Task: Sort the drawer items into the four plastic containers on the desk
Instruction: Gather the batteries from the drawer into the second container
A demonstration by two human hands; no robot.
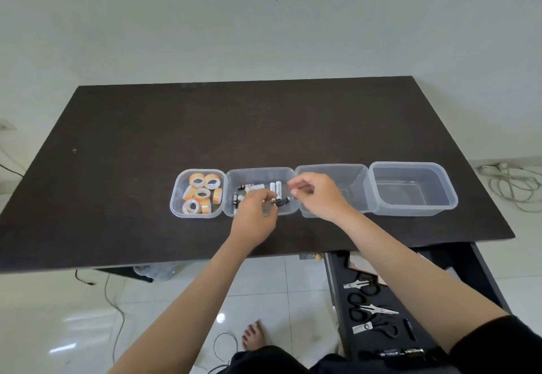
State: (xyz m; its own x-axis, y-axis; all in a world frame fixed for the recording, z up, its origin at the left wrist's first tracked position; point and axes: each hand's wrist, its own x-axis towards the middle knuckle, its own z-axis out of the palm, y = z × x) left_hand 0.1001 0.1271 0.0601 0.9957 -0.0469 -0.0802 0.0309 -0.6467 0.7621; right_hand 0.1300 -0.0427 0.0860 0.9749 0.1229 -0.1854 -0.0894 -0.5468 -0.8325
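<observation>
Four clear plastic containers stand in a row on the dark desk (117, 145). The leftmost container (176, 195) holds several orange tape rolls (202, 193). The second container (261, 173) holds several batteries (277, 187). My left hand (253, 212) hovers over its front half and pinches a black battery (281, 201) with a gold tip. My right hand (318, 196) is over the seam between the second and third container (356, 180), fingers curled; what they hold is hidden. The fourth container (410, 187) holds nothing.
The open drawer (334, 285) juts out under the desk at lower right, with several black-handled scissors (369, 309) and dark batteries (404, 352) inside. Cables lie on the tiled floor at right (513, 186) and left (117, 315). My bare foot (253, 335) is below.
</observation>
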